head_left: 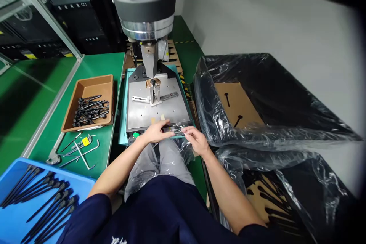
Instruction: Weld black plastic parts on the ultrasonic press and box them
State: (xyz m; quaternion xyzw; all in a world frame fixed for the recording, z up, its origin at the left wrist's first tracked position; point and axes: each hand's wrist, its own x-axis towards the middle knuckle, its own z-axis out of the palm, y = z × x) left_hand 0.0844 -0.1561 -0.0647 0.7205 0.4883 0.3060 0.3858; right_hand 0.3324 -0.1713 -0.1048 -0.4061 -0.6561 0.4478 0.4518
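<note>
- Head view: a black headed part [153, 84] stands in the metal fixture [158, 93] on the machine's steel plate [141, 113], directly below the grey tool [150, 63].
- The part's long axis looks upright, head at the top.
- From the left hand [156, 132] it lies almost straight ahead, across the plate; from the right hand [197, 141], ahead and to the left. The left hand is nearer; neither touches it.
- The left hand rests at the plate's front edge, its thumb and fingers apart, pointing rightward, with nothing seen between them.
- The right hand's bent fingers meet the clear film [179, 127] over the front panel; whether they pinch it, I cannot tell.
- More black parts [91, 111] lie in the brown tray [68, 118] on the bench [101, 143], left of the machine.
</note>
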